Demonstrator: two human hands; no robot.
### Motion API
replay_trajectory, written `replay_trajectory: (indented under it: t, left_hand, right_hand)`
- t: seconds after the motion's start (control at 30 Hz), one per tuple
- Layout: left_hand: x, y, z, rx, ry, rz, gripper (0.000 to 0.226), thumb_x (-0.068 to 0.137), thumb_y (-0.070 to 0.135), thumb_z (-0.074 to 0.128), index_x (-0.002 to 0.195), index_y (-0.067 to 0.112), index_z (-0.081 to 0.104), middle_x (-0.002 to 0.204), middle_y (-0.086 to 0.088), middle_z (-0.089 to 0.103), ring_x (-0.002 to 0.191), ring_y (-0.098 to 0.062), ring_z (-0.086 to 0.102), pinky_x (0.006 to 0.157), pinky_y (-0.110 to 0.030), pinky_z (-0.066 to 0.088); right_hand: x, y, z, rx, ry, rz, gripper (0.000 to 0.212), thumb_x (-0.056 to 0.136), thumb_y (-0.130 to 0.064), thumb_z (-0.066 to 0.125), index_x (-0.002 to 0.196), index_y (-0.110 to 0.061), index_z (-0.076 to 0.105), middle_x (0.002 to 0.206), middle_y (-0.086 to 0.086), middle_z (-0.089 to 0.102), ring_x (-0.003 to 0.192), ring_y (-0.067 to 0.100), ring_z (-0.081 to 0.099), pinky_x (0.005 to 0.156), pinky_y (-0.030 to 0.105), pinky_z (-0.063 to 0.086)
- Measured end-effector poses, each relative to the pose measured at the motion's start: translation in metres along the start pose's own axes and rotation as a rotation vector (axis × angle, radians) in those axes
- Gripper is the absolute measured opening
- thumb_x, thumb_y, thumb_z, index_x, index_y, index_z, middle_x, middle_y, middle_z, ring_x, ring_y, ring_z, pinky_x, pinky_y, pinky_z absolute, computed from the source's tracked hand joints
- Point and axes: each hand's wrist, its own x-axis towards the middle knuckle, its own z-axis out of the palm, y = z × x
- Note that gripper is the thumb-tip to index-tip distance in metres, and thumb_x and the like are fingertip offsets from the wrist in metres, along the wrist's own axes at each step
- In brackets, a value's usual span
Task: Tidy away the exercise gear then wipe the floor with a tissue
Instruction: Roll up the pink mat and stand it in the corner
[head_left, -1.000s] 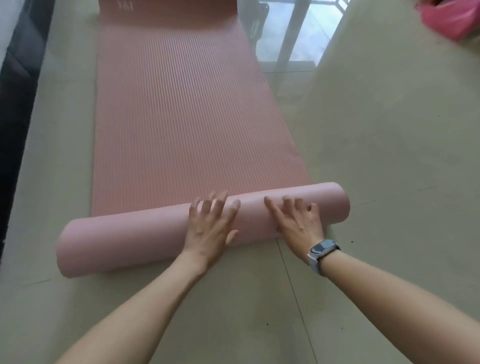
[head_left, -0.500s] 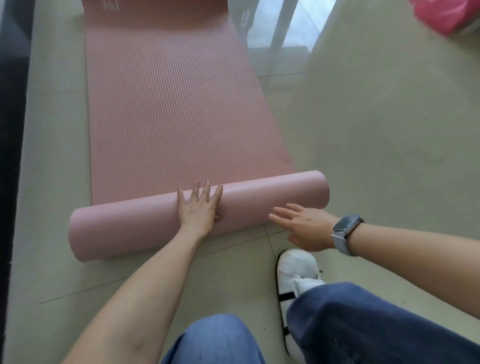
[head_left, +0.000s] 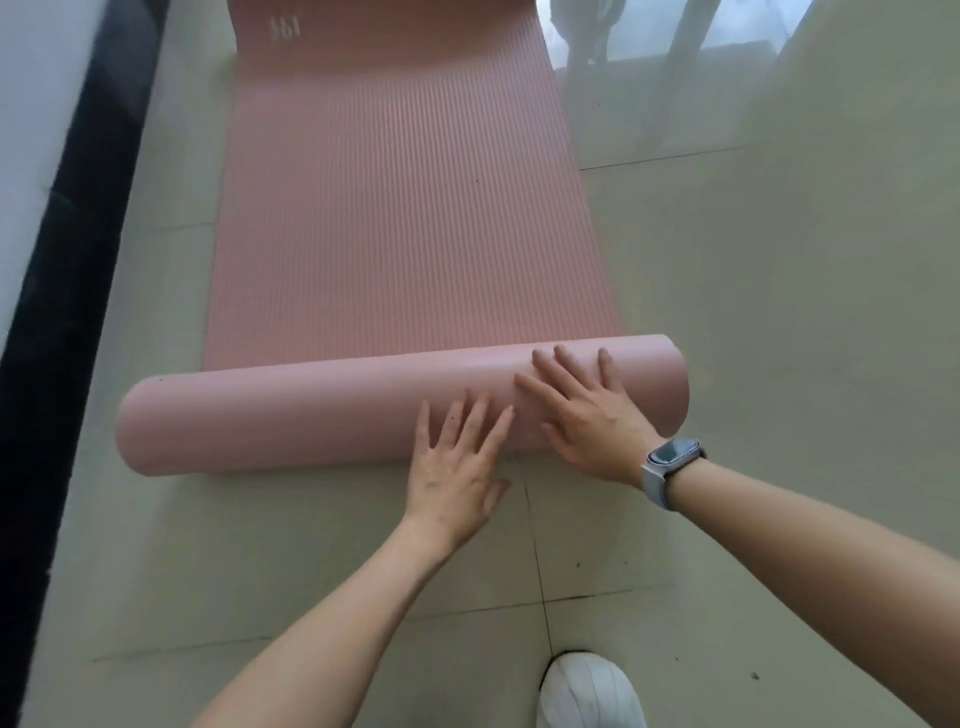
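1. The pink yoga mat (head_left: 405, 218) lies on the tiled floor (head_left: 779, 312), its near end wound into a roll (head_left: 311, 415) and most of its ribbed length flat beyond.
2. The left hand (head_left: 457, 467) and the right hand (head_left: 587, 415) press flat on the roll with fingers straight and spread; neither grips it.
3. Both hands sit on the roll's right half. The left half has no pressure on it, so it could lag and the roll could wind crooked, its ends telescoping.
4. With open palms only, the springy foam could loosen or unroll if either hand lifts.
5. The roll's left end lies near the dark skirting (head_left: 67, 312); a skewed roll could run against it.
6. The white shoe (head_left: 587, 691) is close behind; the crouching person could lose balance when leaning forward.
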Motion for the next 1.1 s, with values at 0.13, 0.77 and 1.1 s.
replay_trajectory:
  t: [0.13,0.77,1.1]
  left_hand:
    - [0.056,-0.008,-0.024,-0.020,-0.091,-0.117,0.087,0.082,0.051,0.056,0.145,0.028,0.000,0.159,-0.004,-0.006,0.147,-0.024,-0.006,0.114,-0.057,0.000]
    - [0.157,-0.053,-0.066,0.006,-0.246,-0.044,0.111,0.075,0.054,0.065,0.144,0.031,-0.019,0.158,0.000,-0.013,0.146,-0.026,-0.011,0.116,-0.053,0.000]
    - [0.301,-0.140,-0.111,-0.376,-0.349,-0.011,0.097,0.073,0.050,0.069,0.148,0.032,0.009,0.158,0.000,0.006,0.145,-0.023,0.012,0.115,-0.058,0.013]
  right_hand:
    - [0.025,0.033,-0.016,0.211,0.238,0.308,0.055,0.082,-0.026,0.033,0.131,-0.004,0.045,0.141,0.018,0.044,0.134,0.035,0.037,0.108,0.064,0.024]
    - [0.102,0.093,-0.059,0.680,0.320,0.696,0.052,0.092,-0.018,0.045,0.140,-0.009,0.028,0.151,0.017,0.014,0.138,0.035,0.020,0.117,0.049,0.010]
    - [0.111,0.056,-0.034,-0.092,0.006,0.414,0.086,0.053,-0.039,0.077,0.131,-0.023,0.044,0.138,0.017,0.046,0.123,0.043,0.047,0.087,0.070,0.038]
